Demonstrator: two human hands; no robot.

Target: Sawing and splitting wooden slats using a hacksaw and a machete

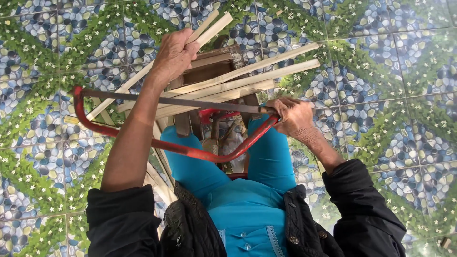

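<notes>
pale bamboo strips (228, 81) lie bundled across a wooden stool (214, 66); the left hand (173, 57) has its fingers wrapped tight over them. the right hand (295, 119), beside the stool, is closed on the red hacksaw (157, 123). best to keep the blade square and the strokes light.

I see a red-framed saw (143, 138), pale wooden strips (247, 78), turquoise trousers (190, 162), black sleeves (121, 219) — floor tiles (404, 95) blue-pebbled, green-leafed, white-flowered.

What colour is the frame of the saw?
Red, worn in places; the saw frame shows clearly in the head view.
</notes>
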